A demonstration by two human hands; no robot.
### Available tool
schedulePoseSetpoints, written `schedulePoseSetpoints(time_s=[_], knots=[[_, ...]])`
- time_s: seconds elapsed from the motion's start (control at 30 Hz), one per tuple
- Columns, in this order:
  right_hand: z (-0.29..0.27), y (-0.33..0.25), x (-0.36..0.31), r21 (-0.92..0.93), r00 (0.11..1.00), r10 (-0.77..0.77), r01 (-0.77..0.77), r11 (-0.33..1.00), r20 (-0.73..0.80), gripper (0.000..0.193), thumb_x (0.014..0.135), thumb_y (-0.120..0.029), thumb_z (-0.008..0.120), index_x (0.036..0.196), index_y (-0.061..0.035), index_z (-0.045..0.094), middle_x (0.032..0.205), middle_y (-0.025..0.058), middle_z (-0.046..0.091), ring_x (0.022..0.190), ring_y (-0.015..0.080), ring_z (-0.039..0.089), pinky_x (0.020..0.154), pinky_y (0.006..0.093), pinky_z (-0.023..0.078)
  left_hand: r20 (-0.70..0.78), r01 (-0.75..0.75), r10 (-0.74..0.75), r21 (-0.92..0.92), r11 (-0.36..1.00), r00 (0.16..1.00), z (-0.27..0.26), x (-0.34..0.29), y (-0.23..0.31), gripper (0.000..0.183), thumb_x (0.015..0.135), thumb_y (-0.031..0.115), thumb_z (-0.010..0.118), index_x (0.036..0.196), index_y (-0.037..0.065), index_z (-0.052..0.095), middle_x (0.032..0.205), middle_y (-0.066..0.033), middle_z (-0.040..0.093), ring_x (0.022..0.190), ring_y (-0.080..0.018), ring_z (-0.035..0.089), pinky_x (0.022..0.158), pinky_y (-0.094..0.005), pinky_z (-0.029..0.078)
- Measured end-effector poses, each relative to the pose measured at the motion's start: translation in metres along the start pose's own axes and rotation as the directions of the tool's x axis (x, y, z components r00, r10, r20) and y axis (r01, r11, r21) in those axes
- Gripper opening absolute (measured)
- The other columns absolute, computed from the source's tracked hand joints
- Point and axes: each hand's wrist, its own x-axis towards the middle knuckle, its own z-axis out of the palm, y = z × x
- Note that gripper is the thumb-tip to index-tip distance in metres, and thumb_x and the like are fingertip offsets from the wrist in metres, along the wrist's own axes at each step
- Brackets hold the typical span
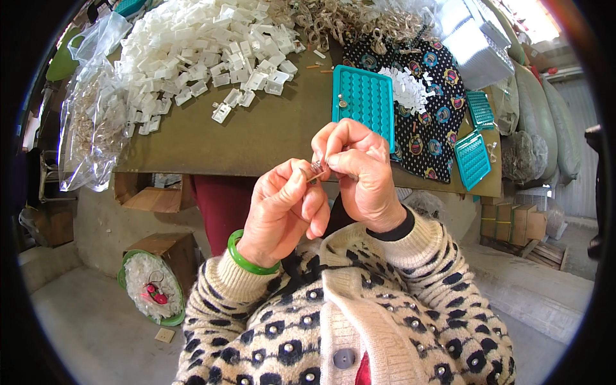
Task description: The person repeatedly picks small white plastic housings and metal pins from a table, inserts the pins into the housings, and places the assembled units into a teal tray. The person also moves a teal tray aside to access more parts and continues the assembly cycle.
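While pinching small shiny piece point(316, 167) and thin tan strip point(317, 176) in left hand point(276, 202) near frame centre, holds right hand point(362, 172) just beside, slightly higher, with thumb closed against forefinger; cannot tell on what. Slants strip's long axis up-right, toward right hand; has strip nearer left hand.

We look down and forward from the wearer's head, through the left of two side-by-side fisheye cameras, upright and unmirrored. Nearest us, a cream knitted cardigan with black spots point(410, 308) fills the lower edge; the bare left hand point(277, 204) and bare right hand point(362, 173) sit close, near centre; the flat olive-brown tabletop point(192, 151) stretches beyond, bending outward.
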Motion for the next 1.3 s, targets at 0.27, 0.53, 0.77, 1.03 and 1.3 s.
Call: schedulePoseSetpoints(time_s=[0.27,0.53,0.77,1.03,1.3], knots=[[-0.01,-0.005,-0.005,-0.085,0.982,0.159,-0.151,0.985,0.099,0.007,0.067,-0.009,0.052,0.071,-0.0045,0.049,0.08,0.0107,0.056,0.069,0.0185,0.05,0.066,0.0303,0.043,0.024,0.002,0.001,-0.146,0.989,1.0,-0.012,0.0,0.011,0.025,0.104,0.027,0.049,0.116,0.009,0.062,0.07,0.0003,0.044,0.054,-0.0124,0.041,0.043,-0.0253,0.035],[0.001,-0.01,-0.008,-0.62,0.791,-0.41,0.611,0.492,0.454,0.016,0.082,0.005,0.068,0.095,-0.0024,0.061,0.086,0.0089,0.061,0.073,0.0253,0.062,0.067,0.0319,0.049,0.063,0.117,-0.109,-0.138,0.983,0.992,-0.01,-0.003,0.017,0.018,0.099,0.024,0.058,0.102,0.006,0.059,0.067,-0.0091,0.056,0.05,-0.0227,0.055,0.046,-0.0309,0.043],[0.0,-0.001,-0.016,-0.63,0.896,-0.322,0.445,0.636,0.307,0.006,0.096,-0.003,0.06,0.098,-0.0032,0.055,0.08,0.0061,0.06,0.062,0.0111,0.054,0.056,0.0228,0.044,-0.148,-0.006,0.099,0.525,0.851,0.984,-0.01,-0.002,0.042,0.021,0.096,0.015,0.062,0.109,0.0,0.056,0.069,-0.0065,0.058,0.051,-0.0125,0.055,0.045,-0.0229,0.043],[-0.003,-0.004,-0.016,-0.349,0.984,-0.027,0.088,0.933,0.175,0.009,0.1,-0.008,0.056,0.106,-0.0004,0.056,0.08,0.0032,0.059,0.062,0.0049,0.049,0.055,0.0179,0.041,0.313,0.197,0.617,0.762,-0.617,0.722,-0.062,0.039,0.101,0.023,0.08,0.009,0.072,0.1,0.002,0.062,0.1,-0.0136,0.057,0.092,-0.0321,0.054,0.079,-0.0405,0.045],[0.001,-0.007,-0.012,-0.538,0.948,-0.189,0.303,0.787,0.258,0.005,0.099,-0.006,0.056,0.102,-0.0023,0.053,0.088,0.0075,0.062,0.074,0.0106,0.056,0.066,0.024,0.048,0.088,0.119,0.732,0.967,-0.225,0.675,-0.046,0.034,0.094,0.007,0.083,0.002,0.069,0.085,0.003,0.063,0.074,-0.001,0.058,0.076,-0.0152,0.055,0.07,-0.0275,0.044]])
